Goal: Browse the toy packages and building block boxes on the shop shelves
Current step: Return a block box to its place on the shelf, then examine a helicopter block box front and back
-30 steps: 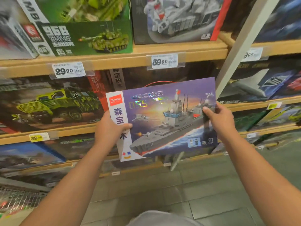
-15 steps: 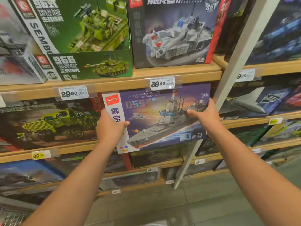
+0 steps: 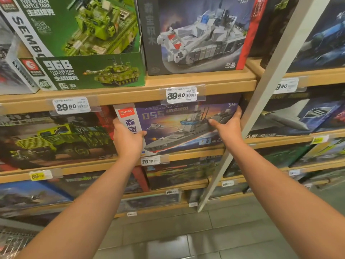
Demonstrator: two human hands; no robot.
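Note:
A purple warship building-block box (image 3: 179, 126) marked 055 stands upright in the second shelf bay, its top edge tucked under the wooden shelf (image 3: 130, 96) above. My left hand (image 3: 127, 139) grips its left white edge. My right hand (image 3: 226, 128) holds its right side, thumb across the front. The box bottom rests at the lower shelf lip by a 79.00 price tag (image 3: 150, 161).
A green tank box (image 3: 89, 43) and a grey tank box (image 3: 197, 34) stand on the shelf above. A green truck box (image 3: 56, 141) sits to the left. A white upright post (image 3: 261, 101) runs just right of my right hand. Grey floor tiles (image 3: 186, 236) lie below.
Both hands carried the warship box up and away from me, from out in front of the shelves into the bay under the 39.90 tag. The camera tilted upward.

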